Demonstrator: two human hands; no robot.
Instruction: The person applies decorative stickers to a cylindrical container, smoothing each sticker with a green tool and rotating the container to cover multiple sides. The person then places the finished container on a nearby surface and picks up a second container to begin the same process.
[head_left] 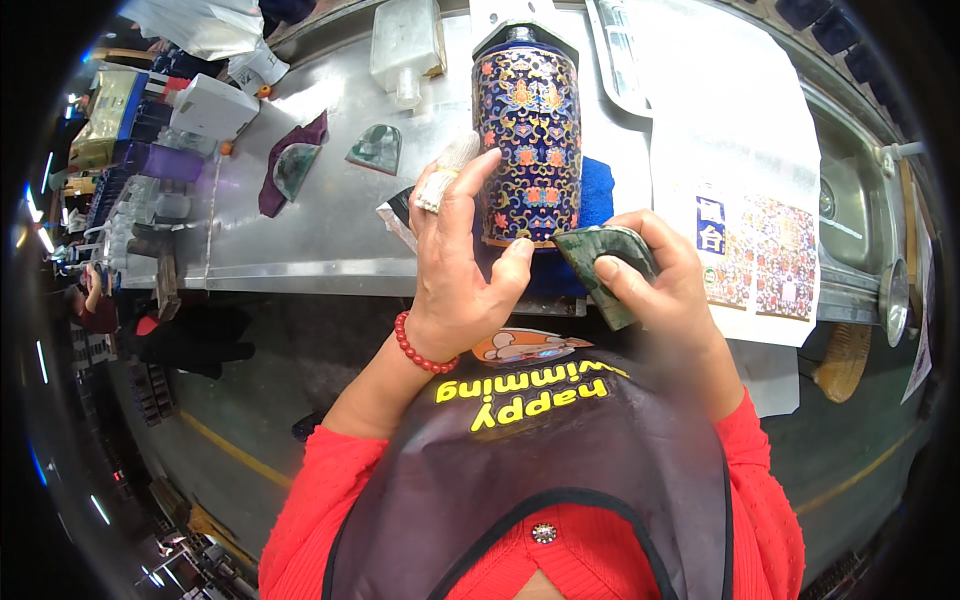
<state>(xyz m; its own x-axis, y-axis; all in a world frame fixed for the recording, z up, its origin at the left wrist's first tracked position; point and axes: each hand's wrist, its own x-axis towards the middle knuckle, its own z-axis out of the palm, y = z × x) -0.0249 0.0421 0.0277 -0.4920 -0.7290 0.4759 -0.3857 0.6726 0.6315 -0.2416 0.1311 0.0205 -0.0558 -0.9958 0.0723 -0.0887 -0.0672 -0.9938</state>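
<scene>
A dark blue bottle (528, 140) with a colourful floral and scroll pattern lies with its neck pointing away from me, its base toward me. My left hand (455, 265) is beside its left side, fingers stretched and apart, the index fingertip against the bottle and the thumb by its base. One of those fingers wears a whitish wrap (457, 160). My right hand (660, 270) grips a flat, dark green marbled scraper (600, 265) between thumb and fingers, its corner close to the bottle's lower right edge. Beneath the bottle on the right shows a blue towel (597, 190).
A large white printed sheet (740, 130) covers the right, near a metal sink (850, 200). Left on the metal table (330, 235) are a green half-round piece (376, 148), another (294, 170) on purple cloth, and a clear squarish bottle (405, 45). A white tray (618, 60) stands behind.
</scene>
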